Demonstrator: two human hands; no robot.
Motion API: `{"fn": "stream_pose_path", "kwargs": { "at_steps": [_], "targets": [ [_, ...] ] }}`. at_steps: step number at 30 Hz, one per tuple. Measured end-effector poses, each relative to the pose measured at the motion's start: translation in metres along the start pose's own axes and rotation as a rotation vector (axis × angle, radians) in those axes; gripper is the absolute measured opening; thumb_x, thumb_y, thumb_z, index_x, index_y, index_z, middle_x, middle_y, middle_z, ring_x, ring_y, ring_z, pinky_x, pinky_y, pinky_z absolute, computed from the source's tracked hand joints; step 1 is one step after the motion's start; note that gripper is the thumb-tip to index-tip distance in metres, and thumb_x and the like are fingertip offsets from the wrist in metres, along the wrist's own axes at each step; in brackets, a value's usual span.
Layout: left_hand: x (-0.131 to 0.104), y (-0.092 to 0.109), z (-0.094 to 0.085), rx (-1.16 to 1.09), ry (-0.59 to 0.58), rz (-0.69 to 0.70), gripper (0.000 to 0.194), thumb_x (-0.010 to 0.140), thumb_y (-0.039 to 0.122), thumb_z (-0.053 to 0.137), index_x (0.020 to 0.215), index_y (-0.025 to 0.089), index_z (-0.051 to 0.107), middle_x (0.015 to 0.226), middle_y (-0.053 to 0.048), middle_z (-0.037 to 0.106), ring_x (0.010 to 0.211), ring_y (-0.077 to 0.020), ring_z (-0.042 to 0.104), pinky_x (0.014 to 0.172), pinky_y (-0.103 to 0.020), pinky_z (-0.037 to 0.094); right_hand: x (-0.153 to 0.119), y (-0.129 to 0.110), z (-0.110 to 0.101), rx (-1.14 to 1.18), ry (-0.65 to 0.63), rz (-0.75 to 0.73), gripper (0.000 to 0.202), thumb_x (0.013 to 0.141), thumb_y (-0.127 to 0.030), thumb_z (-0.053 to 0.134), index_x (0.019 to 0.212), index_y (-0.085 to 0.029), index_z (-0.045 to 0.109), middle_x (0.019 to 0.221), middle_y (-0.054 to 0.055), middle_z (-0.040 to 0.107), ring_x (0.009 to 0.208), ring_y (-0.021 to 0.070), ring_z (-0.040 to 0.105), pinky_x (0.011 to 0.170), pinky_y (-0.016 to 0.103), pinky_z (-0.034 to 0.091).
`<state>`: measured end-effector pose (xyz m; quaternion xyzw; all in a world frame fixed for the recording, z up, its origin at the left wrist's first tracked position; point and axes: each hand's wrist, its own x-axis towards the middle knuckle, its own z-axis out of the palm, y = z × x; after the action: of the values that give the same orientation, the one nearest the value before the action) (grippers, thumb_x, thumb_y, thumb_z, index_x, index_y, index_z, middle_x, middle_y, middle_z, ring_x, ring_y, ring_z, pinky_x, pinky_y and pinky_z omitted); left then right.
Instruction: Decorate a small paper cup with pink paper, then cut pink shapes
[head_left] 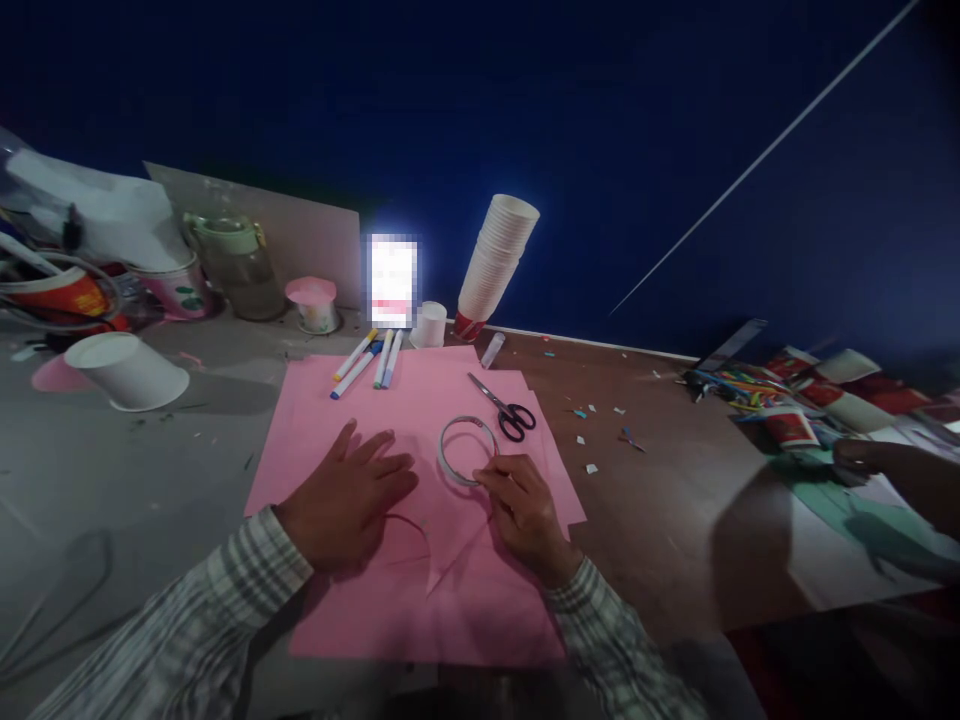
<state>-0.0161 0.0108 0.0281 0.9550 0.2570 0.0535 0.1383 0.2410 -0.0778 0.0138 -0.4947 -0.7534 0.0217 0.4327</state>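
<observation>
The person's left hand [352, 495] lay spread over the pink paper [352, 625], fingers apart and holding nothing. The right hand [529, 510] was closed in a pinch on the near right edge of a pale grey ring [442, 452], which sat over the paper between the two hands, with pink showing through its middle. A curved edge and a pointed corner of paper showed just below the ring, nearer the person. Beyond the right hand lay a pair of scissors [501, 402], black handles towards the person and blades pointing away to the left. Several capped markers [383, 360] rested at the far edge of the paper, with a small white cup [429, 326] just behind them and a tall, leaning stack of paper cups [495, 265] to its right. On the left of the bench [660, 510] were a larger white cup [127, 372], a small cup with a pink top [313, 312] and a jug [241, 275]. Small scraps [592, 468] dotted the brown part to the right, and at the far right a co-worker's hand [862, 460] was over green paper [810, 495]; its grip could not be made out
</observation>
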Motion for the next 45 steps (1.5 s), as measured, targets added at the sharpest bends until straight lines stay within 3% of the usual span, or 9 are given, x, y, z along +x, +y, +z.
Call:
{"fn": "stream_pose_path", "kwargs": {
  "at_steps": [4, 8, 16, 19, 22, 25, 32, 45],
  "targets": [
    [0.0, -0.002, -0.001, 0.009, 0.057, 0.007, 0.031, 0.087, 0.012, 0.057, 0.104, 0.033, 0.071, 0.137, 0.0, 0.062, 0.143, -0.038, 0.034, 0.11, -0.079, -0.003, -0.001, -0.001, 0.0, 0.006, -0.028, -0.02, 0.041, 0.087, 0.002, 0.049, 0.114, -0.025, 0.064, 0.094, 0.007, 0.061, 0.088, 0.0212, 0.057, 0.071, 0.036, 0.053],
    [0.003, 0.0, -0.001, -0.066, -0.055, 0.073, 0.027, 0.089, 0.014, 0.055, 0.104, 0.032, 0.07, 0.132, 0.0, 0.065, 0.136, -0.0365, 0.045, 0.106, -0.081, -0.009, -0.002, -0.005, 0.003, -0.015, -0.074, -0.063, 0.035, 0.088, 0.0, 0.051, 0.111, -0.024, 0.063, 0.093, 0.007, 0.062, 0.088, 0.0207, 0.056, 0.072, 0.035, 0.051],
    [-0.004, -0.019, -0.002, -0.305, -0.178, 0.025, 0.03, 0.087, 0.008, 0.045, 0.103, 0.025, 0.065, 0.126, -0.002, 0.068, 0.139, -0.03, 0.044, 0.115, -0.069, 0.008, -0.003, -0.016, 0.007, -0.065, -0.251, -0.201, 0.021, 0.089, -0.004, 0.053, 0.099, -0.019, 0.063, 0.09, 0.007, 0.063, 0.082, 0.0189, 0.054, 0.075, 0.034, 0.047],
    [-0.004, -0.028, -0.003, -0.447, -0.133, -0.009, 0.037, 0.084, 0.011, 0.049, 0.118, 0.023, 0.059, 0.108, -0.003, 0.071, 0.111, -0.0222, 0.064, 0.112, -0.053, 0.032, -0.004, -0.016, 0.007, -0.074, -0.307, -0.21, 0.017, 0.09, -0.007, 0.053, 0.097, -0.019, 0.064, 0.091, 0.007, 0.062, 0.083, 0.0189, 0.053, 0.076, 0.033, 0.047],
    [-0.001, -0.029, -0.005, -0.514, -0.046, -0.068, 0.036, 0.081, 0.015, 0.055, 0.116, 0.02, 0.057, 0.108, -0.005, 0.067, 0.099, -0.0187, 0.064, 0.094, -0.035, 0.049, -0.006, -0.014, 0.01, -0.08, -0.343, -0.221, 0.014, 0.091, -0.009, 0.054, 0.094, -0.018, 0.064, 0.092, 0.007, 0.061, 0.084, 0.019, 0.052, 0.076, 0.033, 0.046],
    [0.003, -0.024, -0.004, -0.423, 0.029, -0.08, 0.023, 0.079, 0.02, 0.061, 0.102, 0.018, 0.06, 0.11, -0.007, 0.064, 0.105, -0.0214, 0.06, 0.092, -0.033, 0.049, -0.008, -0.011, 0.013, -0.064, -0.37, -0.226, 0.015, 0.09, -0.008, 0.054, 0.093, -0.018, 0.065, 0.092, 0.008, 0.06, 0.084, 0.0193, 0.051, 0.076, 0.033, 0.045],
    [0.007, -0.026, 0.01, -0.358, 0.183, 0.092, 0.019, 0.093, 0.029, 0.053, 0.106, 0.016, 0.059, 0.104, -0.009, 0.066, 0.098, -0.0202, 0.059, 0.09, -0.034, 0.047, -0.008, -0.013, 0.013, -0.05, -0.444, -0.225, 0.015, 0.091, -0.009, 0.054, 0.093, -0.018, 0.065, 0.088, 0.006, 0.061, 0.084, 0.0194, 0.05, 0.075, 0.033, 0.043],
    [0.012, -0.026, 0.02, -0.341, 0.238, 0.113, 0.02, 0.095, 0.03, 0.049, 0.102, 0.016, 0.062, 0.094, -0.01, 0.063, 0.089, -0.0213, 0.054, 0.082, -0.037, 0.047, -0.008, -0.012, 0.013, -0.01, -0.457, -0.191, 0.019, 0.088, -0.005, 0.052, 0.09, -0.017, 0.066, 0.088, 0.006, 0.06, 0.084, 0.0192, 0.05, 0.076, 0.033, 0.041]
  ]
}}
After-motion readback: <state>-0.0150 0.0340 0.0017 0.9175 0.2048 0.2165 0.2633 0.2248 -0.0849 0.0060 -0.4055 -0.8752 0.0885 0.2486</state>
